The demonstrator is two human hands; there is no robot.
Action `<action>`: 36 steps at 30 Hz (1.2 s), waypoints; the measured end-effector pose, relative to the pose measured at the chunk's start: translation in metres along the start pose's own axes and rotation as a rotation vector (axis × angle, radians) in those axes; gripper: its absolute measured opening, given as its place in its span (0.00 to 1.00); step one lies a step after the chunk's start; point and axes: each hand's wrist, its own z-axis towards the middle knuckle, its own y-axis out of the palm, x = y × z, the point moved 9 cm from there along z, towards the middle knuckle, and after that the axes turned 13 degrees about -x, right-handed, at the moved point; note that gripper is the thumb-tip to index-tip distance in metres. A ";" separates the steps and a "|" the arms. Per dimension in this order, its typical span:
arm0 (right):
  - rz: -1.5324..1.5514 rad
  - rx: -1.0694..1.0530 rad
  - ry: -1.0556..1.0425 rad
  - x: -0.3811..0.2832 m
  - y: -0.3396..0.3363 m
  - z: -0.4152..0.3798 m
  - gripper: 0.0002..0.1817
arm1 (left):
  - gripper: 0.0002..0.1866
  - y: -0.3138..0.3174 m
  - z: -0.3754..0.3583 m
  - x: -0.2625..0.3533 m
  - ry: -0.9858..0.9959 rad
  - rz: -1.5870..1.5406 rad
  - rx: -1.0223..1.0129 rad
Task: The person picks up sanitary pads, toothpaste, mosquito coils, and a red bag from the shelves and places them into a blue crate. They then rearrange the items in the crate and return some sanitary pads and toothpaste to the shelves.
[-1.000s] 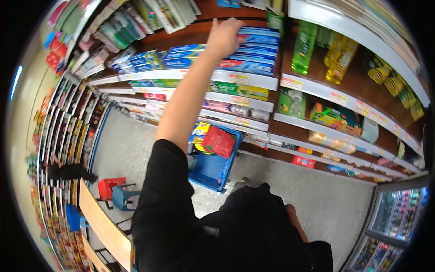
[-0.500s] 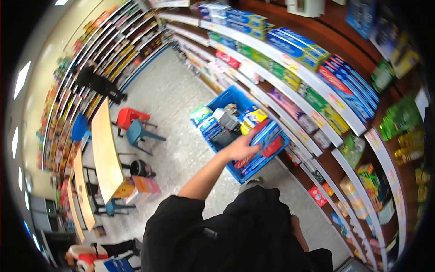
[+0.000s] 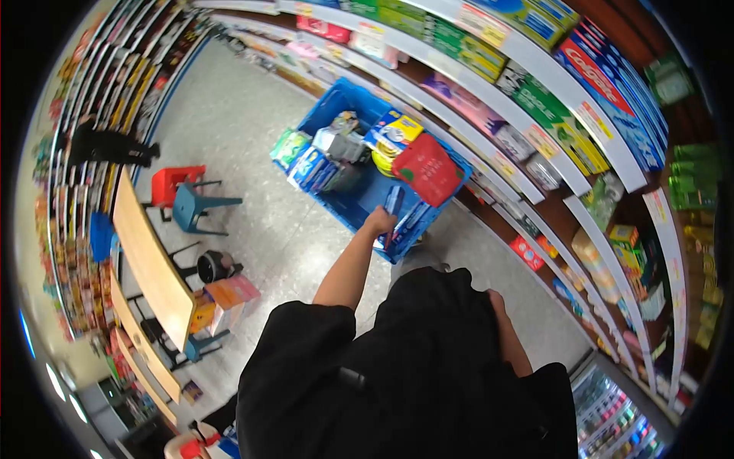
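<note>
Nearest: the person's dark-clothed torso, filling the lower frame and hiding the floor beneath. Right hand (image 3: 497, 300): only a part shows at the edge of the clothing beside the hip; fingers hidden, so whether it is clenched or loose cannot be told. Left hand (image 3: 380, 222): arm stretched down into the blue crate (image 3: 336, 96), fingers closed around blue boxes (image 3: 396, 214) held inside the crate near its closest corner; their print is too small to read. Crate contents: a red pouch (image 3: 428, 168), a yellow-and-blue pack (image 3: 394, 131), and mixed small boxes partly overlapping one another. Right of the crate: shelving (image 3: 535, 141) stocked with boxed goods, curved by the lens, its far end cut off. Left: a red stool (image 3: 170, 182) beside a blue stool (image 3: 193, 206). Farthest: a person in black (image 3: 107, 145) at the opposite shelves, blurred.
</note>
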 end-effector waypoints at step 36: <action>0.160 0.064 0.294 0.023 0.067 -0.083 0.14 | 0.41 0.061 0.068 0.018 -0.128 0.293 -0.197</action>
